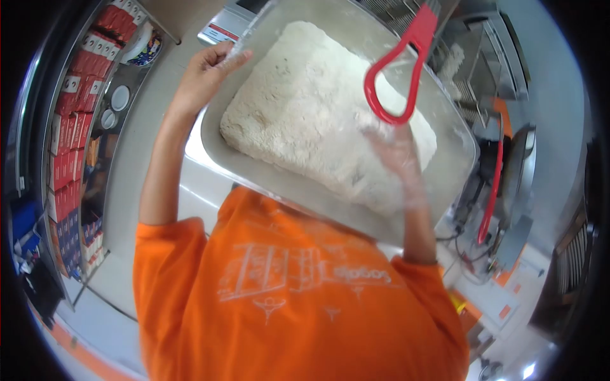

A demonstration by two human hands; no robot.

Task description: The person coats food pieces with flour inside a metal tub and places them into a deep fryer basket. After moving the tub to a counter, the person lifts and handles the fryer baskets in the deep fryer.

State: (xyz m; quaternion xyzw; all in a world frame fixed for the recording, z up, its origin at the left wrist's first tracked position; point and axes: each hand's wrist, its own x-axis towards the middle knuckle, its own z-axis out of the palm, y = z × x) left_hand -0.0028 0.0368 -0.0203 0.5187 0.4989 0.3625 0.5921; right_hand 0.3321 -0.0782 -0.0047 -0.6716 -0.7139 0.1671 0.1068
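Observation:
A large pale rectangular tub (215, 132) stands in front of my body, holding a broad heap of off-white flour-like powder (298, 95). My left hand (213, 71) is closed over the tub's left rim, thumb on the inner side. On the right, my right hand (395, 152) reaches over the near wall into the powder. It is dusted white, and motion blurs its fingers, so I cannot tell whether it holds anything. A red loop handle (412, 82) on a metal piece hangs over the tub's far right side, just beyond my right hand.
At left, a shelf rack holds red boxes (63, 133) and white round lids (119, 98). A device with a red-and-white label (222, 32) stands behind the tub. Wire racks (467, 95) and another red handle (492, 190) lie along the right.

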